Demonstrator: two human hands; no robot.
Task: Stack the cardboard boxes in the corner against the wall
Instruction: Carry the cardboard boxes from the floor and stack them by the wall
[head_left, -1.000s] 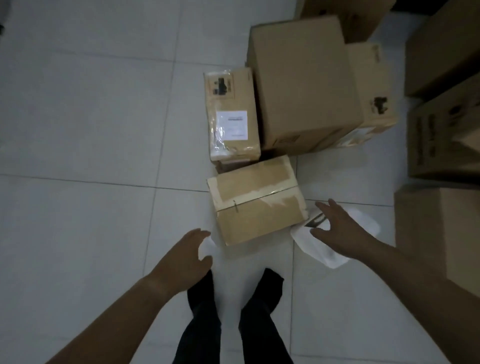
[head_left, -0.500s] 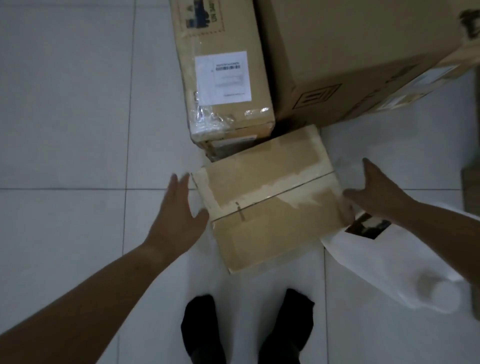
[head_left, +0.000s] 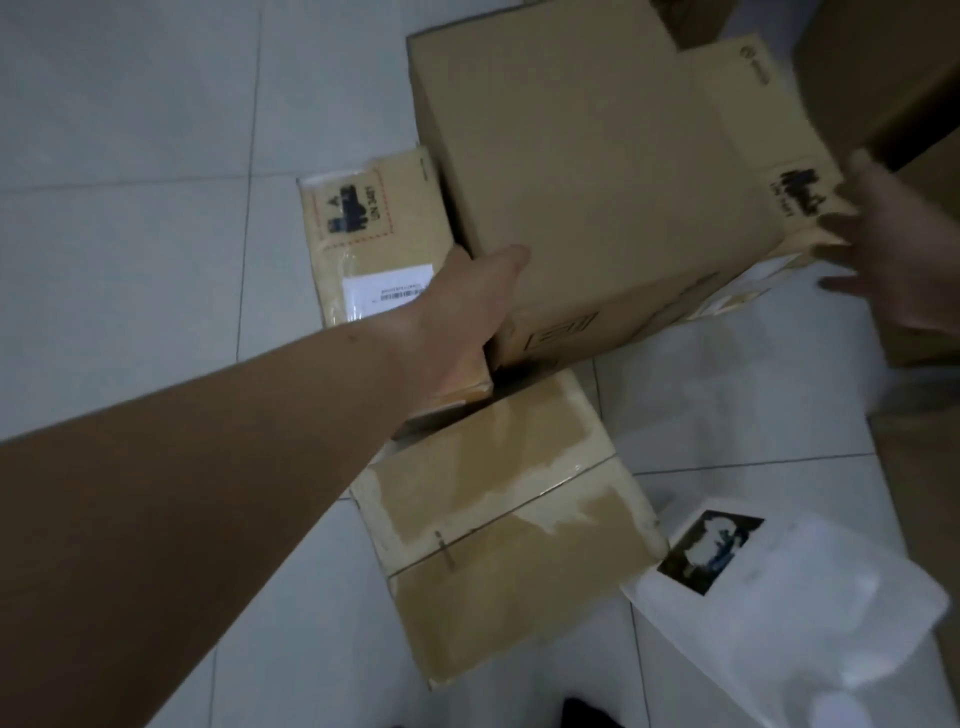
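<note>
A large plain cardboard box stands on the tiled floor in the middle. My left hand grips its near left corner, thumb on the top face, fingers hidden in the gap beside a narrow labelled box. My right hand is blurred, fingers spread, at the near right corner of a lower box that sits against the large box's right side. A small taped box lies on the floor just in front of the large one, under my left forearm.
A white plastic container with a dark label lies on the floor at the lower right. More cardboard boxes stand along the right edge and at the back. White floor tiles spread to the left.
Both hands left the small taped box and moved forward. The left hand now holds the large box's near left corner and the right hand has reached the boxes' right corner.
</note>
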